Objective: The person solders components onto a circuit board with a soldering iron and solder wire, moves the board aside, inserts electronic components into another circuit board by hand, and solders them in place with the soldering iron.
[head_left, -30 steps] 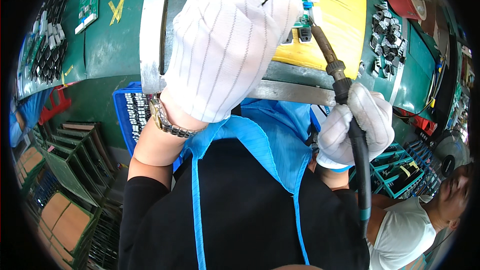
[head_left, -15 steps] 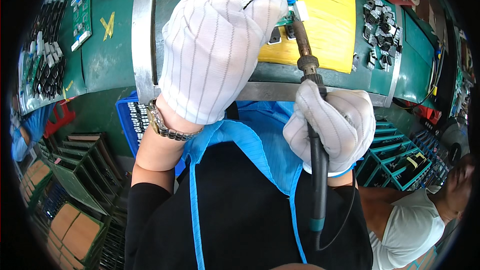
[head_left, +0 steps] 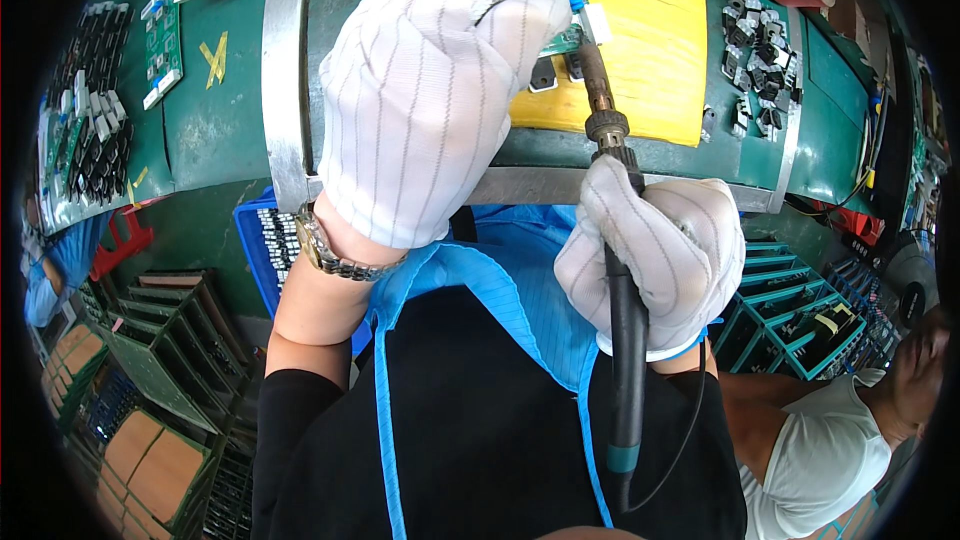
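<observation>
My left hand (head_left: 430, 100), in a white striped glove with a metal watch at the wrist, is closed on a small green circuit board (head_left: 560, 0) with white connectors, held over a yellow mat (head_left: 660, 30). My right hand (head_left: 650, 260), also gloved, grips a black soldering iron (head_left: 620, 340). Its brown metal tip (head_left: 592, 75) reaches the board's lower right edge, beside black components. Most of the board is hidden behind my left glove.
A green bench (head_left: 230, 110) with a metal rim (head_left: 280, 70) holds more green boards (head_left: 165, 35) and black parts (head_left: 90, 130) at left, and a pile of small black parts (head_left: 755, 50) at right. Blue bin (head_left: 262, 240) below. Stacked green trays (head_left: 160, 330). Another person (head_left: 830, 440) sits lower right.
My right hand with the soldering iron has swung left and nearer my body, turning the iron more upright with its tip still at the board. My left hand keeps holding the board.
</observation>
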`<state>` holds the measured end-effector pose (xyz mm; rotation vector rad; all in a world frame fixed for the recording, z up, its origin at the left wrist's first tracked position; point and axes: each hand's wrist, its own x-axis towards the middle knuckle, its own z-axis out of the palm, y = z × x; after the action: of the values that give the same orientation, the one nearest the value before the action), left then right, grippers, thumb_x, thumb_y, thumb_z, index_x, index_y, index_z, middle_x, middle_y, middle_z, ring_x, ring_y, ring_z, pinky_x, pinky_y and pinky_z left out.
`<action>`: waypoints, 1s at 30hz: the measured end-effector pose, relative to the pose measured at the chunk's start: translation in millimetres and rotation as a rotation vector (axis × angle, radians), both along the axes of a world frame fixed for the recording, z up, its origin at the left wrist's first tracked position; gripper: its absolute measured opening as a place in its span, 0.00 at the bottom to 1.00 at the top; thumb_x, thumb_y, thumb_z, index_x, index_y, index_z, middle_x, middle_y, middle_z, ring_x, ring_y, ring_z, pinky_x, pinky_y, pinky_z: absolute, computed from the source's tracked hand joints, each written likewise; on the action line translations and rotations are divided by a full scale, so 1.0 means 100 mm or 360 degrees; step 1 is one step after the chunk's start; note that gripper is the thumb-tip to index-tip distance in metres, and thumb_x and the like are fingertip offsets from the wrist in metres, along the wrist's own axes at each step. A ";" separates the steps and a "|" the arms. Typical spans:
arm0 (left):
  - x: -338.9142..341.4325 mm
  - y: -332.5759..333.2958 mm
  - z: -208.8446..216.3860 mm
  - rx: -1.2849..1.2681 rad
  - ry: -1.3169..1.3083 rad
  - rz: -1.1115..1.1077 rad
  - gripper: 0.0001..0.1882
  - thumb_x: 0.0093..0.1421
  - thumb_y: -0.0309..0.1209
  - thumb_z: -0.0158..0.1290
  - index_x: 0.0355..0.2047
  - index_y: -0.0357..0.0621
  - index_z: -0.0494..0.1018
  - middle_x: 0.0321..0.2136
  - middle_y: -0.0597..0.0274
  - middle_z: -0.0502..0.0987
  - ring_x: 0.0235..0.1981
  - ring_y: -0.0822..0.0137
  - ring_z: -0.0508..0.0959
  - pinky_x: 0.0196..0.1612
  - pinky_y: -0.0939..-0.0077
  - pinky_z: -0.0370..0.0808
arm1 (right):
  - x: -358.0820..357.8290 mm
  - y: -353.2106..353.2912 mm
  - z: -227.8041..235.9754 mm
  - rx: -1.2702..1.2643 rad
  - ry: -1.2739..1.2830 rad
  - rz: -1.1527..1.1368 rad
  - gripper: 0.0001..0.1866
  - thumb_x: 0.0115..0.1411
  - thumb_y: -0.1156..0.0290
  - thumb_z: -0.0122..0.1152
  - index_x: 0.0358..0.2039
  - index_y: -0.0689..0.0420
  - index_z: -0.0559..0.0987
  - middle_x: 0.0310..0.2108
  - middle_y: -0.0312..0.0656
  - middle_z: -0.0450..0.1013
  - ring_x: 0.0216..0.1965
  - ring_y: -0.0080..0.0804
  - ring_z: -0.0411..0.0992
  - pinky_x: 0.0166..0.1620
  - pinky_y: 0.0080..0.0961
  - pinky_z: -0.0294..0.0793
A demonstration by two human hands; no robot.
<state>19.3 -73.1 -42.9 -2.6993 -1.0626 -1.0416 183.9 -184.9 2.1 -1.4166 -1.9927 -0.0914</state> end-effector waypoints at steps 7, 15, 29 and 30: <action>-0.06 0.03 0.05 0.0027 -0.0099 -0.0081 0.23 0.47 0.20 0.57 0.46 0.48 0.77 0.43 0.58 0.76 0.45 0.55 0.77 0.49 0.63 0.75 | 0.00 0.04 0.04 0.0087 0.0077 0.0025 0.20 0.37 0.86 0.60 0.35 0.63 0.82 0.24 0.38 0.73 0.22 0.32 0.69 0.27 0.24 0.68; -0.10 0.03 0.12 0.0081 -0.0219 0.0074 0.15 0.54 0.20 0.60 0.41 0.52 0.83 0.37 0.65 0.82 0.41 0.63 0.81 0.45 0.70 0.78 | 0.14 -0.01 0.09 0.0181 0.0136 0.0119 0.18 0.39 0.85 0.56 0.35 0.67 0.79 0.28 0.45 0.76 0.27 0.34 0.71 0.30 0.28 0.72; -0.24 -0.06 0.18 -0.0087 -0.0215 0.0118 0.17 0.53 0.16 0.59 0.41 0.49 0.83 0.37 0.64 0.82 0.41 0.63 0.81 0.45 0.72 0.79 | 0.27 0.19 0.02 0.0063 0.0604 -0.0056 0.07 0.50 0.78 0.60 0.32 0.61 0.77 0.22 0.41 0.74 0.21 0.31 0.71 0.30 0.24 0.69; -0.27 -0.07 0.19 -0.0065 -0.0203 0.0106 0.17 0.53 0.16 0.59 0.41 0.48 0.83 0.37 0.64 0.82 0.41 0.63 0.81 0.45 0.72 0.79 | 0.27 0.17 0.00 0.0137 0.0695 -0.0244 0.07 0.52 0.77 0.61 0.33 0.61 0.77 0.27 0.42 0.76 0.27 0.31 0.73 0.36 0.26 0.71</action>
<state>-7.6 -80.4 -23.4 -2.6394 -1.1977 -1.2072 211.2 -167.9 1.7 -1.3936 -1.5075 0.0600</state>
